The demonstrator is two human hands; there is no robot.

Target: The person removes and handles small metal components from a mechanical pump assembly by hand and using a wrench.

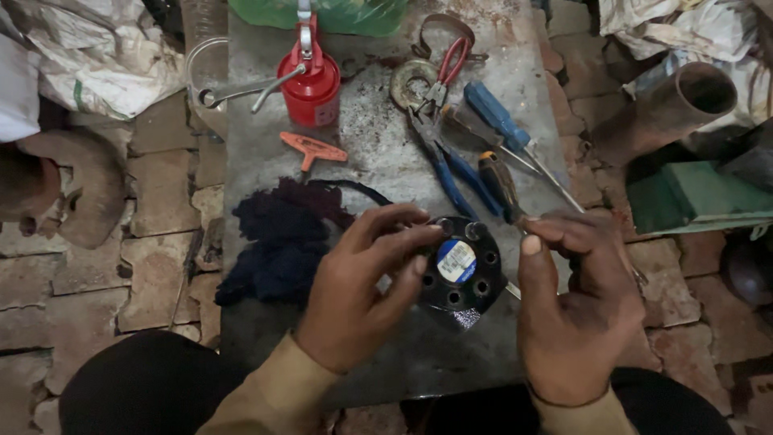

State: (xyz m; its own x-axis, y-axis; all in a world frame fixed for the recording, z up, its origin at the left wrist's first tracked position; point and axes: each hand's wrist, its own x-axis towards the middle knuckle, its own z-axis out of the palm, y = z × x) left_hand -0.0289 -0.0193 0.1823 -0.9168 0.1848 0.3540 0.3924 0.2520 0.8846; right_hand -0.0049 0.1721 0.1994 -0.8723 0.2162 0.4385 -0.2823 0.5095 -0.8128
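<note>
The left hand (354, 294) has its fingers (403, 221) curled over the top and near side of a round black metal part (463, 270), a disc-shaped housing with a ring of bolt holes and a round blue-and-white label at its centre; the fingertips press on its rim, closed on it rather than spread. The right hand (576, 310) sits just to the right of the part, thumb and forefinger pinched together at its upper right edge, seemingly on something small, though the dim view does not show what. The part lies between the two hands on a grey metal slab (378, 153), flat face turned up, nearer the left hand, which carries the grip. Just left of it is a heap of dark blue rag (278, 238). Beyond the fingers, tools lie on the slab: a black-and-orange screwdriver (499, 187) pointing toward the part, blue-handled pliers (447, 165), a blue-handled screwdriver (503, 125), red-handled pliers (447, 72), an orange T-handled key (312, 149) and a red oil can (310, 80) with a long spout. Brick floor (157, 242) surrounds the slab.
</note>
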